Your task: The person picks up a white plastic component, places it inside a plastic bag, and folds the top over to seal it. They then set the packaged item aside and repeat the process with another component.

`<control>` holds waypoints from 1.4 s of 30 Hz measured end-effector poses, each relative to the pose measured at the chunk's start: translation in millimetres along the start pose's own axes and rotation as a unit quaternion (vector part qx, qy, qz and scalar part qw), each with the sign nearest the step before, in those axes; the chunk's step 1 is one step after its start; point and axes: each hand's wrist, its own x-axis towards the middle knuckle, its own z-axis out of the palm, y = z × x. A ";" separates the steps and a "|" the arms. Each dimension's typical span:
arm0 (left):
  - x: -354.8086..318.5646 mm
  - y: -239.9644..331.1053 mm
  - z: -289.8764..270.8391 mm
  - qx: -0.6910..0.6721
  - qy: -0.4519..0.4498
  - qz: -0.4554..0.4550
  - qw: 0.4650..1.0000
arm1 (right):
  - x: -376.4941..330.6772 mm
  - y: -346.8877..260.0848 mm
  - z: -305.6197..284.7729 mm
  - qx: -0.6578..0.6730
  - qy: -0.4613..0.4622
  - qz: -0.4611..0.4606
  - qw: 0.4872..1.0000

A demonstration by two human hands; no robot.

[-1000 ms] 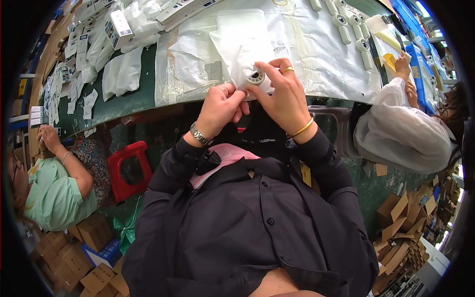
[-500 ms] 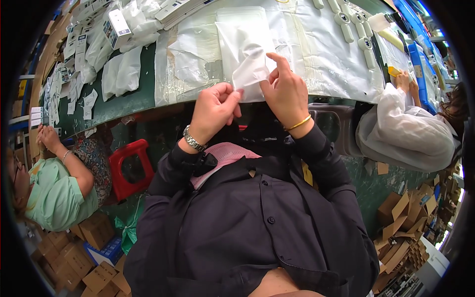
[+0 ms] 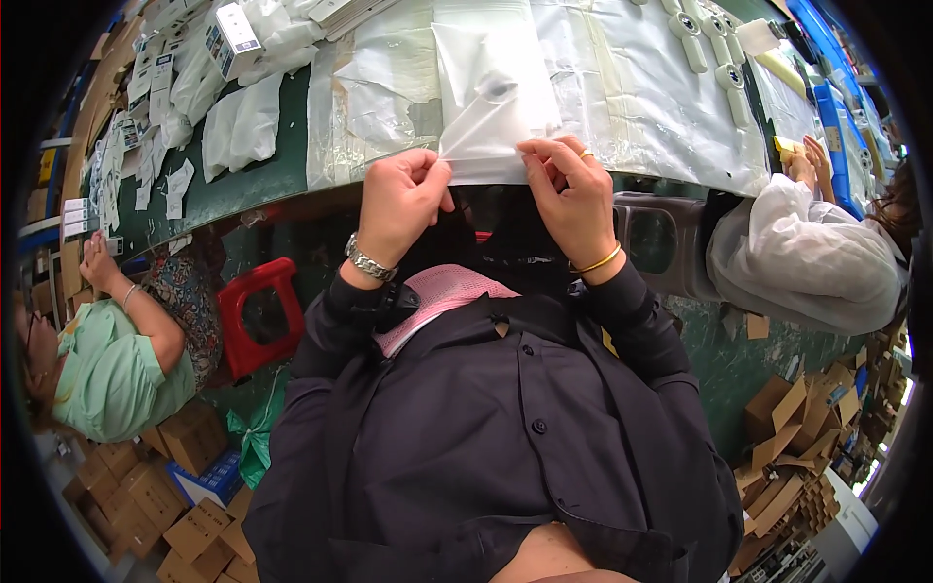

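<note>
clear bag (image 3: 491, 87) runs off the top edge (contents unclear).

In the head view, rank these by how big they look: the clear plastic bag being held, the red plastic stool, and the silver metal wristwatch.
1. Clear plastic bag, held at its near edge by left hand and right hand.
2. Red plastic stool, though it sits farther from the camera, so its true size is unsure.
3. Silver metal wristwatch.

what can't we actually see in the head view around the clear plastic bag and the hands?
- Clear plastic bag: contents are only a dark smudge behind glare.
- Left hand and right hand: fingertips on the bag edge are turned away, so the grip is unclear.
- White moulded parts at the top rim: too small and bent by the fisheye.
</note>
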 end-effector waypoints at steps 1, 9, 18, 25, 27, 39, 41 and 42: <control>-0.6 -0.7 -2.1 0.000 -0.001 0.000 1.000 | -0.4 1.3 -0.1 0.000 0.001 0.001 1.000; -2.0 13.3 -17.2 -0.199 -0.041 -0.132 0.970 | -2.5 -6.5 -4.6 -0.002 0.017 0.010 1.000; 4.9 3.1 -9.3 -0.036 -0.009 -0.044 0.998 | 13.3 -24.0 5.3 0.017 -0.005 -0.156 0.988; 5.7 10.9 -10.7 -0.063 0.026 -0.057 0.996 | 6.3 -26.7 -1.3 0.012 -0.011 -0.032 0.999; 5.1 15.3 -6.4 -0.003 0.001 -0.058 0.998 | 4.1 -25.2 -1.4 0.001 -0.033 -0.053 0.998; 4.3 1.4 -18.1 -0.139 -0.062 -0.086 0.985 | 7.4 -25.1 18.5 0.028 -0.083 -0.121 0.989; 3.6 1.3 -17.7 -0.151 -0.069 -0.089 0.982 | 7.5 -24.7 22.6 0.029 -0.092 -0.118 0.988; 3.4 1.6 -17.8 -0.156 -0.074 -0.094 0.980 | 8.1 -24.2 24.3 0.028 -0.099 -0.116 0.988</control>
